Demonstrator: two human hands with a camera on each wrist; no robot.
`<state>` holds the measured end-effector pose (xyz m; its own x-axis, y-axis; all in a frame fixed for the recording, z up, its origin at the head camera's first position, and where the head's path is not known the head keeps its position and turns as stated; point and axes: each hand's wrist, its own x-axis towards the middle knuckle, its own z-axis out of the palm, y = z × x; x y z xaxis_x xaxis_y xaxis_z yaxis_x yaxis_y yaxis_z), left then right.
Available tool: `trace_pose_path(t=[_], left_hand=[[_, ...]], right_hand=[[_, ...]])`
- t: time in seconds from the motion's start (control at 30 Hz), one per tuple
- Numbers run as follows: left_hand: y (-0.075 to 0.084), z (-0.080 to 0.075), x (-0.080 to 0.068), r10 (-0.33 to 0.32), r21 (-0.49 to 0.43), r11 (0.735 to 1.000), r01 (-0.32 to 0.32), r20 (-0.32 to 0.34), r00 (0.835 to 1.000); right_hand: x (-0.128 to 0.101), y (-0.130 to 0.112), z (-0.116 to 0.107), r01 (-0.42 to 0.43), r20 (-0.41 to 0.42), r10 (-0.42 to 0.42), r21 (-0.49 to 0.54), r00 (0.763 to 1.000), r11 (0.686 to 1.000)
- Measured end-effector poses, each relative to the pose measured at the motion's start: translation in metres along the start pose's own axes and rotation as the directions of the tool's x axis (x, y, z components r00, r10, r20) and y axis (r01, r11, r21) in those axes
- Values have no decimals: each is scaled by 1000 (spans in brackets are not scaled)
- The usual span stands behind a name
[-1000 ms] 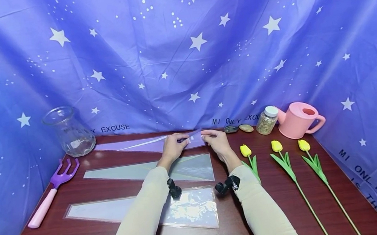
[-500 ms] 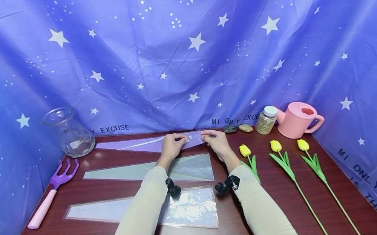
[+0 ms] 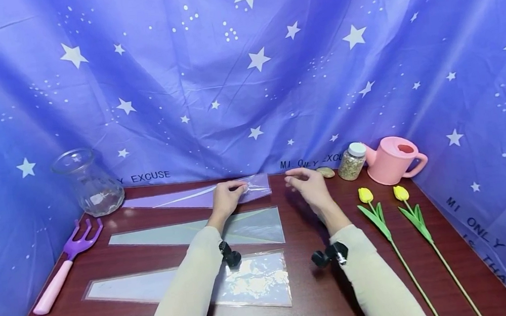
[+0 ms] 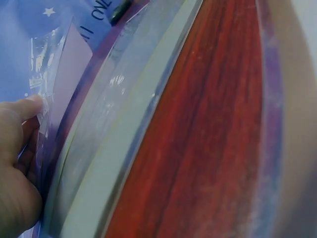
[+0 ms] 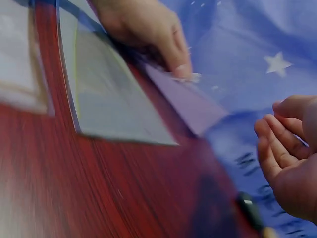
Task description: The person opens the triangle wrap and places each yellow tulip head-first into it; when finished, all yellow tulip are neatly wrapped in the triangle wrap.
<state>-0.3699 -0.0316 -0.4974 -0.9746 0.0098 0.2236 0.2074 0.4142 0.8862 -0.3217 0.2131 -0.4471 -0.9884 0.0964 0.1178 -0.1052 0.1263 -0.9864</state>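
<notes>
Head view: a left hand pinches a purple packet, hiding part of it, at the back of a wooden table before a starry blue curtain; the right hand, loose-fingered, is empty. Left wrist: the frame crops the left hand. Right wrist: a dark stone blurs.

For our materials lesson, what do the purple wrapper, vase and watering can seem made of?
Purple wrapper: probably thin, glossy plastic film; light glints in streaks across it.
Vase: looks like smooth, see-through glass, the curtain showing through, though clear plastic is possible.
Watering can: likely moulded plastic, an even pink with a soft sheen.
</notes>
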Motion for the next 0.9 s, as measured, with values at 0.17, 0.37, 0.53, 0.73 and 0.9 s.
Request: trace_pose_path(t=[0.17,0.37,0.53,0.73,0.9], left_hand=[[-1,-2,-1,-5,-29,1000,5,-9,1000],[-3,-1,-2,12,-39,999,-11,1,1000],[-5,1,-2,25,-37,999,-25,-11,1000],[-4,-1,-2,34,-27,999,-34,-20,999],[-4,-1,-3,37,-3,999,-37,-23,999]], right_hand=[[-38,-17,-37,26,15,-26,-2,1000,1000],[-101,-12,-76,0,-26,-2,-83,1000,997],[-147,-3,-96,-24,-71,14,-148,997,989],[-176,16,-107,-94,-83,76,-231,994,969],[-188,32,-108,-73,-64,57,-285,996,956]])
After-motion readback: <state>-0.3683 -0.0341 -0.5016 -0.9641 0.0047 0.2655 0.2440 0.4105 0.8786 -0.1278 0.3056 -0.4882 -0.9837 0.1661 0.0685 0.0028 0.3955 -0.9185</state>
